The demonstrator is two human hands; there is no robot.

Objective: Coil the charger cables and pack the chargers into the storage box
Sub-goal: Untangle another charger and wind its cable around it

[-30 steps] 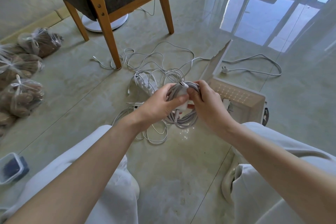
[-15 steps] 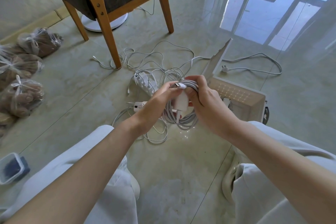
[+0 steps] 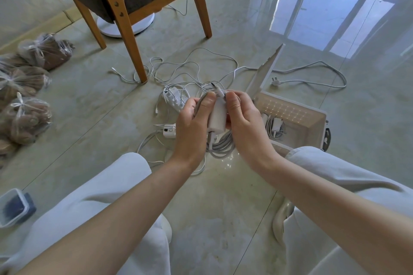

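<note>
A white charger brick (image 3: 218,118) with its grey cable coiled in loops (image 3: 222,146) hangs between both hands above the floor. My left hand (image 3: 193,127) grips the brick's left side, thumb on top. My right hand (image 3: 243,125) holds the right side and pinches the cable's plug end (image 3: 218,90) at the top. The white storage box (image 3: 312,118) stands just right of my hands, lid (image 3: 267,69) raised, with a coiled charger (image 3: 276,127) inside. Loose white cables (image 3: 192,69), a power strip (image 3: 173,97) and another charger (image 3: 168,132) lie on the floor behind.
A wooden chair (image 3: 131,35) stands at the back left, one leg among the cables. Tied plastic bags (image 3: 24,118) line the left. A small container (image 3: 13,207) sits at lower left. A plugged cord (image 3: 312,73) loops behind the box. My knees frame the bottom.
The charger brick has turned upright between my hands, and the plug end has come up to the top of the coil. Both hands rose slightly.
</note>
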